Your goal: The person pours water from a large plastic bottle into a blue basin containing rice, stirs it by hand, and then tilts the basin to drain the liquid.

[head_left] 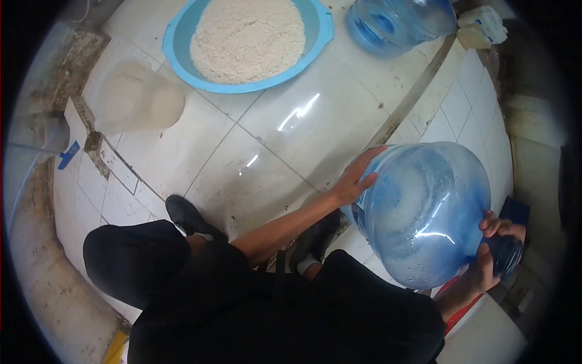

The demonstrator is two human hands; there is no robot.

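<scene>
A large clear-blue water jug [424,212] is tilted on its side at the right, its neck toward the lower right. Its wall looks wet, with droplets inside. My left hand [359,179] presses against the base end, fingers along the side and thumb on the wall. At the other end my right hand [490,258] is closed around the neck. Between its thumb and fingers shows a dark round piece [508,255], and I cannot make out whether it is a cap.
A blue basin [173,51] of pale grain [248,39] stands on the tiled floor [285,136] ahead. Another blue jug [394,27] is beyond it. A translucent pitcher [139,97] stands left. A raised tiled ledge [448,118] runs along the right. A white container [482,27] sits far right.
</scene>
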